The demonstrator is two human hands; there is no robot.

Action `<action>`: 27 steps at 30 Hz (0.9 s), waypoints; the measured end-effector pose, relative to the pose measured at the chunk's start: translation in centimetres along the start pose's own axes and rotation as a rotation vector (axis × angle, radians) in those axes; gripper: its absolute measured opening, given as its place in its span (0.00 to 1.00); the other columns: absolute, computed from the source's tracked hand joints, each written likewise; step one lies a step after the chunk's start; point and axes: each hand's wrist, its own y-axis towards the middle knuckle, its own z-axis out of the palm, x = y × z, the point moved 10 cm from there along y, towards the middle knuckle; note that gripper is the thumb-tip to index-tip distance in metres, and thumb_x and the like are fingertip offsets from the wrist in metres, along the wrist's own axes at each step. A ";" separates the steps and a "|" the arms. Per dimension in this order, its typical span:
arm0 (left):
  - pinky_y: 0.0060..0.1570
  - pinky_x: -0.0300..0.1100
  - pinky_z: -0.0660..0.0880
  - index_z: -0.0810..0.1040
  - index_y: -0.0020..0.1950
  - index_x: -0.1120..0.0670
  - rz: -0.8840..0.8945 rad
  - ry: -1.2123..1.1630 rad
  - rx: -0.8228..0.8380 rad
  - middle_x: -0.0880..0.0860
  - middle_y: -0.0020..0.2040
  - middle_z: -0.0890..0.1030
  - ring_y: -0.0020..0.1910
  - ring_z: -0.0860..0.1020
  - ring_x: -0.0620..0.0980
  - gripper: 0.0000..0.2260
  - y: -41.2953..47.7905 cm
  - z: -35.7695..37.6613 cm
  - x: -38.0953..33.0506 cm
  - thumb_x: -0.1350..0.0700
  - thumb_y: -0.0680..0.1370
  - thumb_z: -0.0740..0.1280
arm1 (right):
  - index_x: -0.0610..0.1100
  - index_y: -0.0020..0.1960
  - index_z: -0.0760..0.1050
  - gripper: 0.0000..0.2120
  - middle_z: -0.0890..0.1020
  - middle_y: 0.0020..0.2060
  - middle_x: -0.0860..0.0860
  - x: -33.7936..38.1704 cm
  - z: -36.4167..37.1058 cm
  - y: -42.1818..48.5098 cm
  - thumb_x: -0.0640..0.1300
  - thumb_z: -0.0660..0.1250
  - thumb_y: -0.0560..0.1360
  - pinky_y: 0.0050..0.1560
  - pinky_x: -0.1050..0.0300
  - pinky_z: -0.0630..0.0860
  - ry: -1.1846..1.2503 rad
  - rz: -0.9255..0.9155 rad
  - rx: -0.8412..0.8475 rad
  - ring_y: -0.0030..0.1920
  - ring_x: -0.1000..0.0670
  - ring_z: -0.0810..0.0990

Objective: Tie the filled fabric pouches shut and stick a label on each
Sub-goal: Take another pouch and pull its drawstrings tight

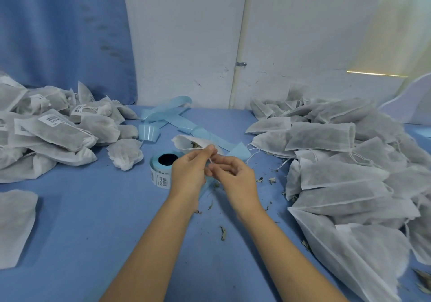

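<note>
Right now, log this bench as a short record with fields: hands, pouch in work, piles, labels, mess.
left hand: pinching the drawstring
right hand: fingers curled at the same drawstring
pouch in work: mouth open, dried leaves visible inside
left pile: pouches tied, several with barcode labels
right pile: pouches unlabelled, strings loose
label roll: on the blue table, beside the left hand
backing strip: spent, curled behind the roll
mess: leaf bits scattered

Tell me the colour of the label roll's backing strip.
Light blue; the label roll carries white barcode labels, seen in the head view.
</note>
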 end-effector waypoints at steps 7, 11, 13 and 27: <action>0.21 0.28 0.64 0.81 0.43 0.56 0.000 -0.048 -0.022 0.48 0.41 0.84 0.20 0.69 0.39 0.09 0.0 -0.6 -0.7 0.59 0.80 0.63 | 0.50 0.37 0.79 0.11 0.81 0.30 0.55 1.1 1.5 -0.2 0.37 0.70 0.74 0.41 0.62 0.74 -0.324 -0.151 0.150 0.34 0.56 0.77; 0.20 0.27 0.62 0.81 0.42 0.54 0.010 0.025 -0.020 0.45 0.41 0.84 0.19 0.67 0.39 0.10 0.4 -1.1 -1.6 0.57 0.80 0.63 | 0.47 0.36 0.79 0.10 0.80 0.30 0.52 -0.4 2.0 -0.3 0.35 0.71 0.73 0.46 0.54 0.76 -0.393 -0.020 0.342 0.34 0.53 0.77; 0.21 0.26 0.62 0.81 0.42 0.53 0.032 0.051 -0.002 0.45 0.40 0.84 0.20 0.68 0.38 0.10 0.4 -0.9 -2.1 0.56 0.80 0.63 | 0.46 0.36 0.78 0.10 0.79 0.29 0.51 -1.1 1.9 -0.6 0.35 0.71 0.72 0.48 0.50 0.77 -0.451 0.031 0.403 0.34 0.52 0.77; 0.23 0.31 0.62 0.81 0.44 0.55 0.060 -0.060 0.062 0.47 0.27 0.71 0.21 0.66 0.40 0.10 -0.1 0.1 -2.6 0.56 0.81 0.63 | 0.44 0.38 0.79 0.06 0.81 0.32 0.49 -2.2 1.2 -0.3 0.39 0.71 0.73 0.43 0.60 0.74 -0.482 0.042 0.348 0.34 0.53 0.77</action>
